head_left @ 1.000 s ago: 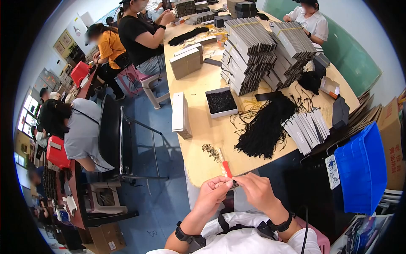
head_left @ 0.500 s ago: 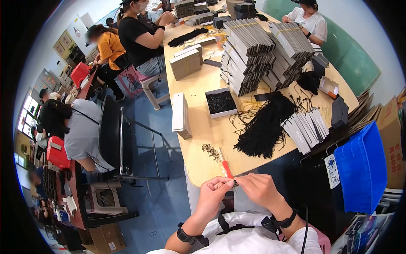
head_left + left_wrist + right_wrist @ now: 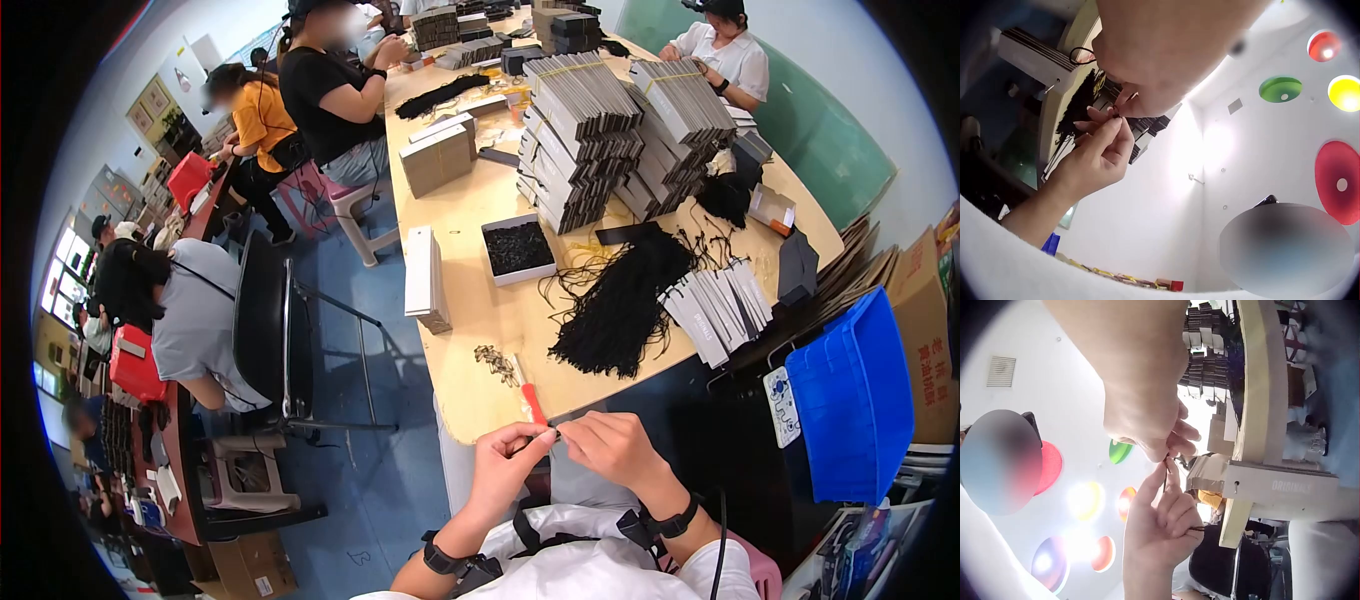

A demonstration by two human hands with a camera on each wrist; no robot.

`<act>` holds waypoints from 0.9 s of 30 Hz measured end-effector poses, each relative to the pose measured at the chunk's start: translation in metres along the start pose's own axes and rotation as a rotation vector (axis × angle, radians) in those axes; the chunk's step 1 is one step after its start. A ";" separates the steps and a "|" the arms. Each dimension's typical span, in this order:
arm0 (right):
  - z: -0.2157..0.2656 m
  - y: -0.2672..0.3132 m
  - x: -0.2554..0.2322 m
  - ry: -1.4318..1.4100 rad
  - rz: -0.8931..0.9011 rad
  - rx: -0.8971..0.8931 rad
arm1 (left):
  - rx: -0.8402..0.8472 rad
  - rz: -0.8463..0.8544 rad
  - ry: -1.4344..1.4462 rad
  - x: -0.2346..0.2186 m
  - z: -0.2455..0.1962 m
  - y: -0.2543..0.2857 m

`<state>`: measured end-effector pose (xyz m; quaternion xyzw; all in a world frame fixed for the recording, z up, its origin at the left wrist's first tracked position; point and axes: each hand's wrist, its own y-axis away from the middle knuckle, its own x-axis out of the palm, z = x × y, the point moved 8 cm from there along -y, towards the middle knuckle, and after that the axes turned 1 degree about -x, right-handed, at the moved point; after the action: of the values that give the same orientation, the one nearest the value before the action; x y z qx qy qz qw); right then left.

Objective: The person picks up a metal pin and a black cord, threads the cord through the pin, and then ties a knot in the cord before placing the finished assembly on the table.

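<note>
Fingertip to fingertip, my left hand [image 3: 503,462] and right hand [image 3: 622,448] meet just off the table's near edge. Both pinch a thin black cord [image 3: 1165,480], which runs down into the left palm in the right wrist view. A loop of it [image 3: 1080,50] sticks out beside the left hand in the left wrist view. The tips hide the small dark spot where the cord is worked. Near the hands, a pale tag with a small eyelet and ORIGINALS lettering [image 3: 1285,485] shows in the right wrist view. Beyond the fingertips lies a red-handled tool [image 3: 532,403].
On the table [image 3: 480,400] are small metal pieces [image 3: 494,364], a box of black bits [image 3: 518,247], a heap of black cords [image 3: 625,310], fanned tags [image 3: 718,312] and tall tag stacks [image 3: 585,130]. A blue bin [image 3: 855,400] stands right; other people sit around.
The fingertips have shifted slightly, and a dark bit now shows between them. The head view has tilted a little. Things on the table stay put.
</note>
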<state>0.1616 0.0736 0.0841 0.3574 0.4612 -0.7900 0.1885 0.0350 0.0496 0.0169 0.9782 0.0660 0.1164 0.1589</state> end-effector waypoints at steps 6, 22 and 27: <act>-0.011 0.005 0.002 -0.176 -0.007 0.114 | -0.020 0.025 0.001 0.001 -0.001 0.000; -0.029 0.016 0.017 -0.668 0.075 0.453 | -0.008 0.126 -0.023 0.003 0.000 0.001; -0.027 0.018 0.017 -0.715 0.130 0.439 | 0.002 0.192 -0.078 0.003 -0.009 0.004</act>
<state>0.1721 0.0885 0.0518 0.1211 0.1640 -0.9301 0.3054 0.0357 0.0486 0.0270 0.9840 -0.0342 0.0930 0.1482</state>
